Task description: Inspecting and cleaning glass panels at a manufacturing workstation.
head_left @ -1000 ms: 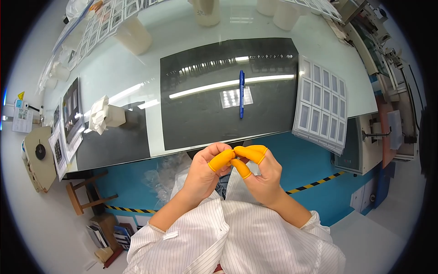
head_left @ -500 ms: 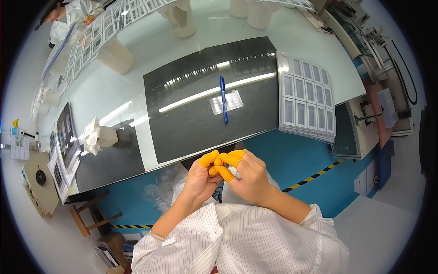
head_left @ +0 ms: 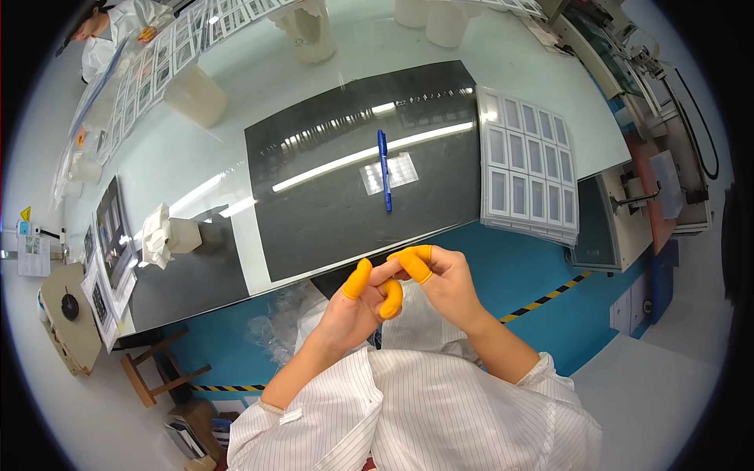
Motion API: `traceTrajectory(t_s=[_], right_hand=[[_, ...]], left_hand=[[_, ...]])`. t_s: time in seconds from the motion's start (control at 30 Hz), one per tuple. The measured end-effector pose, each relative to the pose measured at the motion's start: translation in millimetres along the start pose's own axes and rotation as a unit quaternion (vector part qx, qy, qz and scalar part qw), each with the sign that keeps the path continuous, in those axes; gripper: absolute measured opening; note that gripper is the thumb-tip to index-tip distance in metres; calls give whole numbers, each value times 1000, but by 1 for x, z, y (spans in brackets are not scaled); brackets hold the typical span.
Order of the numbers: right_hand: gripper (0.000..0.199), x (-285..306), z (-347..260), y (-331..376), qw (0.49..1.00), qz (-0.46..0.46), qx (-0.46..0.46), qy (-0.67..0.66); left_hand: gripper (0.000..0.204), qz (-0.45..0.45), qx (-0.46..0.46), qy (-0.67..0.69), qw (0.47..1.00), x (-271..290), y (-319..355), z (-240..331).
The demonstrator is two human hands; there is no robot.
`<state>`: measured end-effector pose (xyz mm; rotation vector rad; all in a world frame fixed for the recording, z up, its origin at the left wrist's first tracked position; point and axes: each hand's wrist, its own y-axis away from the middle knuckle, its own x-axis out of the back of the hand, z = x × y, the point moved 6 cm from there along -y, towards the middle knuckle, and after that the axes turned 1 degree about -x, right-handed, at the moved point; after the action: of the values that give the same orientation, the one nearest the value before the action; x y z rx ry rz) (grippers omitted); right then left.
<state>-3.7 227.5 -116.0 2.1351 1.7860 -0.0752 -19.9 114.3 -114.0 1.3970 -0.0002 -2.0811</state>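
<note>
We are in a white-walled workroom with a blue floor [head_left: 503, 255], where a long pale glass-topped table [head_left: 400, 47] spans most of our view. Past its far left end we see a co-worker [head_left: 129, 27] in a white coat. Close to us, our striped white smock [head_left: 463, 408] fills the lower middle.

On the table, a broad black sheet [head_left: 314, 224] lies before us, glossy with reflected lamps. Against its right edge we have a stack of clear trays [head_left: 530, 165] with rectangular windows, reaching past the table's near edge. Well off to the left stands a pale tub [head_left: 185, 235] with crumpled white tissue [head_left: 157, 234] at its mouth.

Our two hands meet just in front of the table's near edge. Our left hand [head_left: 349, 318] is spread, thumb apart from its fingers, one bare finger [head_left: 384, 272] stretched to the right. Our right hand [head_left: 448, 286] has thumb and forefinger pinched on that finger's end; what lies between, we cannot tell.

On the black sheet a blue pen [head_left: 384, 169] lies across a pale gridded rectangle [head_left: 402, 173]. Smallest are our yellow finger cots [head_left: 357, 279], worn on digits of both hands.
</note>
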Motion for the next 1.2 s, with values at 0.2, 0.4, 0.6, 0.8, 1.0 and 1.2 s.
traceTrajectory(t_s=[0.2, 0.4, 0.6, 0.8, 1.0, 1.2], right_hand=[[25, -14, 13, 14, 991, -91, -98, -3], [26, 8, -10, 6, 994, 24, -8, -108], [29, -24, 27, 23, 975, -90, -121, -162], [38, -16, 8, 24, 974, -110, -133, -145], [30, -25, 16, 29, 968, -167, -186, -33], [41, -13, 10, 16, 979, -159, -38, 121]], left_hand=[[71, -88, 57, -40, 994, -12, -1, -10], [82, -107, 83, -36, 990, -17, 7, -26], [73, -78, 47, -22, 996, -8, 6, -38], [70, -94, 70, -19, 993, -16, 11, -33], [68, -87, 84, -5, 993, -2, 13, -36], [60, -3, 78, 37, 996, 6, 18, -36]])
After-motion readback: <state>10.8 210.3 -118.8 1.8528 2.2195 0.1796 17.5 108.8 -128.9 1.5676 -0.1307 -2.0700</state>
